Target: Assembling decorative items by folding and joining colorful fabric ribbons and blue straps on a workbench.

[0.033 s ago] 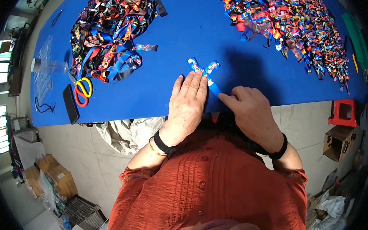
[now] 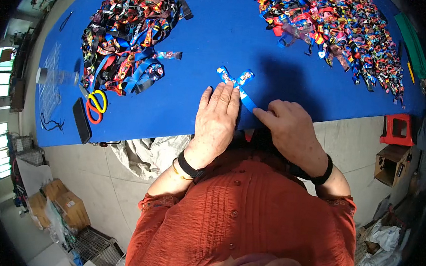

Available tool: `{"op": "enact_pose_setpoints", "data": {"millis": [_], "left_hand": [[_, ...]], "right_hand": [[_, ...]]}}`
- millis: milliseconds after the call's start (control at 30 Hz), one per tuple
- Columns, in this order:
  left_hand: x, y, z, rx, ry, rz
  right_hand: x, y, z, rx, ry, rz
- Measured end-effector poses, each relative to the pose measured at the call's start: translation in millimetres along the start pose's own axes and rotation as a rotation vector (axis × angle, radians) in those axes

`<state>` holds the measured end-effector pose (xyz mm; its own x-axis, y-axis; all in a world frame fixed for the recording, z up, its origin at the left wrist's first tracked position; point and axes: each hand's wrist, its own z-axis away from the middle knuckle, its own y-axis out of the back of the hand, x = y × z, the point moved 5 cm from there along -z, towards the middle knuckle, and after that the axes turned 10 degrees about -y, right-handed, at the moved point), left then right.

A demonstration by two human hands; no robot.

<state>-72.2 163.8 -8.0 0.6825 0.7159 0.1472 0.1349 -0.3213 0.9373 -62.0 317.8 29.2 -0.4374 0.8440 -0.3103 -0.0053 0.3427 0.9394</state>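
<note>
Our left hand (image 2: 218, 116) lies flat, unclenched, over the blue ribbon (image 2: 247, 102); our right hand (image 2: 291, 130) pinches its near end.

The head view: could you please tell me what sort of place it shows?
Probably a workshop: a blue table bears heaps of printed straps, with scissors nearby, and cardboard boxes stand off to the left.

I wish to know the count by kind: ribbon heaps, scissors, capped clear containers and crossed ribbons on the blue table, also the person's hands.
Left heap, right heap: 2 ribbon heaps
Scissors: 1 pair
Capped clear container: 1
Crossed ribbon: 1
Left hand, right hand: 2 hands
Total: 7
</note>
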Motion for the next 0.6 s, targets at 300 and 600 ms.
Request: {"op": "enact_pose_setpoints", "data": {"millis": [300, 600], "left_hand": [[4.1, 1.0, -1.5, 0.022, 0.003, -0.018], [4.5, -3.6, 0.3, 0.008, -0.007, -0.064]], "right_hand": [[0.4, 3.0, 8.5, 0.047, -0.008, -0.01], [1.2, 0.8, 4.2, 0.003, 0.004, -0.002]]}}
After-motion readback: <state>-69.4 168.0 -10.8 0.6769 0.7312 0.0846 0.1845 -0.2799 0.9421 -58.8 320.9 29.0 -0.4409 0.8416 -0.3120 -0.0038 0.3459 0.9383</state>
